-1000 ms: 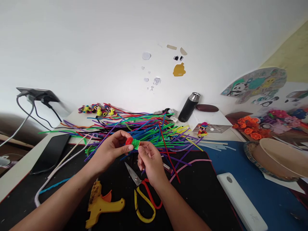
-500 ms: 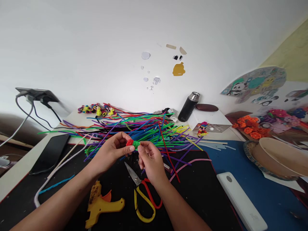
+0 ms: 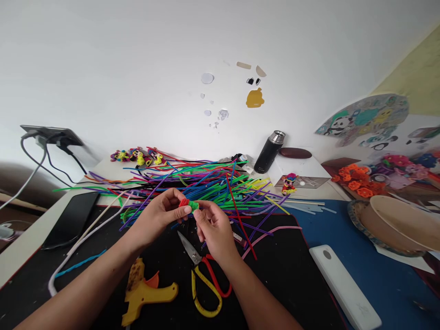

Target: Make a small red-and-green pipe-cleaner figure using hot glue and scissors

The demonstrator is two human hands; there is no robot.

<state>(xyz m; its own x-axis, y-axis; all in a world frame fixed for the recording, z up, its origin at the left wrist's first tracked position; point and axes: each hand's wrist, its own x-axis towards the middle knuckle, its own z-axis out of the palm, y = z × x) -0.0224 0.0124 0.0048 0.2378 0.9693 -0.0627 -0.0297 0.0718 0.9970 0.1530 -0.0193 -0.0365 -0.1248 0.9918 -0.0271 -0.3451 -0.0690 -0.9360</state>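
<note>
Red-and-green piece (image 3: 194, 205) pinched between two hands

Closest, a yellow glue gun (image 3: 144, 295) with an orange trigger lies on the black mat (image 3: 275, 284). Just right of it, between the forearms, lie the scissors (image 3: 196, 258), one handle yellow and the other red, blades pointing away and leftward. Well to the right, a white case (image 3: 345, 286) lies on a blue surface (image 3: 321, 220).

Past the scissors, the piece is held up off the mat. Thumb and fingers of the left hand (image 3: 160, 213) are closed on its red end; the thumb and forefinger of the right hand (image 3: 215, 229) press together at its green end, the other fingers curled in.

Leftward, a phone (image 3: 70, 220) lies near the mat's edge. Behind the hands, a loose heap of coloured stems (image 3: 206, 185) spreads across the desk.

Farther off, a small figure (image 3: 289, 183) is in front of a white box (image 3: 302, 170), and a black bottle (image 3: 268, 153) stands just beside that box. More figures (image 3: 139, 157) sit close together at back left. Paper cutouts (image 3: 255, 98) dot the wall (image 3: 137, 68).
</note>
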